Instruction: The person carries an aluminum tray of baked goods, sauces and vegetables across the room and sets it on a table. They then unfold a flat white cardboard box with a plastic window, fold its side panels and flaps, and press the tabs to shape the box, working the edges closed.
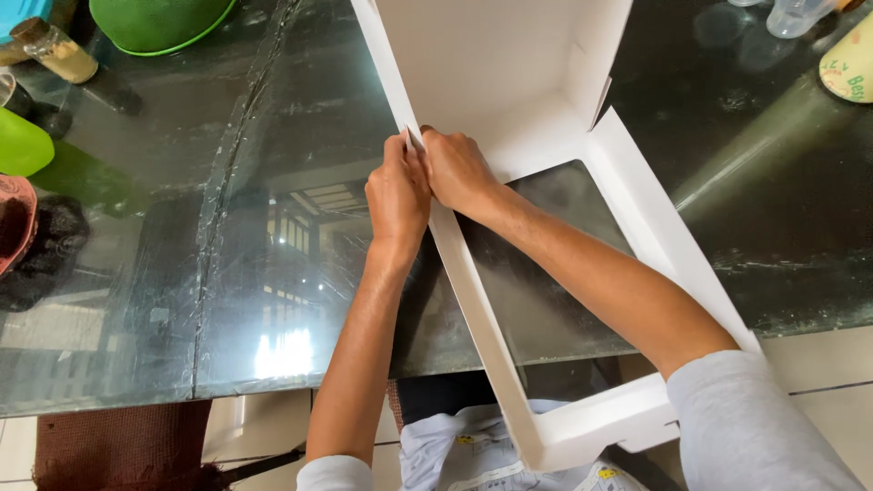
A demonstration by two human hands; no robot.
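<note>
A white cardboard box (pixel 509 64) with a clear window lid lies unfolded on a dark glass table (pixel 227 227). My left hand (pixel 397 195) and my right hand (pixel 459 171) meet at the box's left edge, where the box body joins the lid frame (pixel 655 218). Both pinch the thin white side wall at that fold, fingers closed on the cardboard. The lid frame runs toward me past the table's near edge, its end (pixel 582 432) over my lap.
At the far left stand a green bowl (pixel 155 20), a small corked bottle (pixel 56 50), a lime green piece (pixel 20 144) and a pinkish dish (pixel 16 223). A clear plastic cup (pixel 796 16) and a patterned cup (pixel 850 65) sit far right. Tiled floor shows below.
</note>
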